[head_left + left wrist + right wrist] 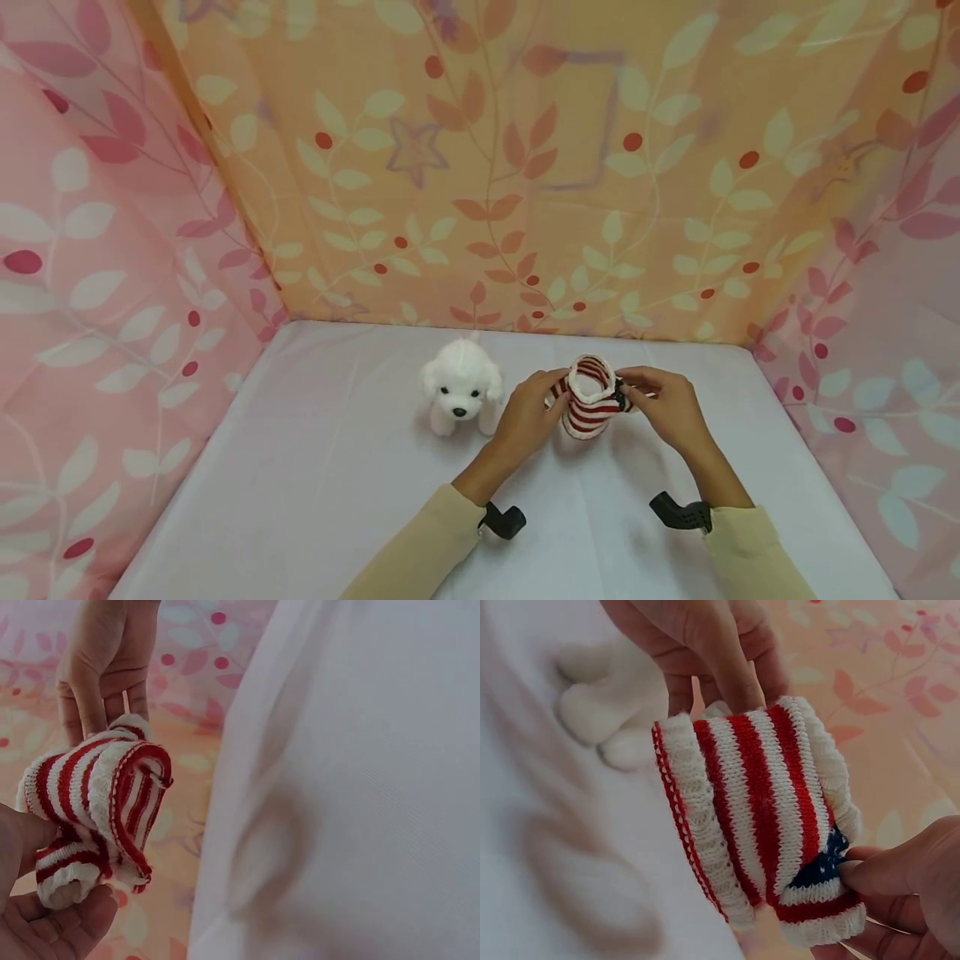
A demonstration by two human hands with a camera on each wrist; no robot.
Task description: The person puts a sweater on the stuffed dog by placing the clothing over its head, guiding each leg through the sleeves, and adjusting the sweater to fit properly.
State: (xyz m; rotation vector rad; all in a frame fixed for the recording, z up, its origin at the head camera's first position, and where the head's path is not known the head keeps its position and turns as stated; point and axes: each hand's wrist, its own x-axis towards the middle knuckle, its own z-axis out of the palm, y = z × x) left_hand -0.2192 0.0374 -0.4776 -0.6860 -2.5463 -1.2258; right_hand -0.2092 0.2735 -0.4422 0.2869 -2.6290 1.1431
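Note:
A small knitted sweater [588, 410] with red and white stripes hangs above the table between both hands. Its white ribbed edging and a dark blue patch with white specks show in the right wrist view. My left hand [528, 411] pinches one short sleeve; my right hand [666, 402] pinches the other, beside the blue patch [823, 859]. The neck opening faces up in the head view. Left of the left hand, a white plush dog [461, 387] stands upright, facing forward. Part of its near side is close behind that hand.
A white-covered table [300, 467] lies under everything. Orange patterned cloth [480, 167] rises behind it, with pink patterned cloth [112, 292] at the sides. Each wrist wears a black camera mount, the left one [504, 521] and the right one [678, 511].

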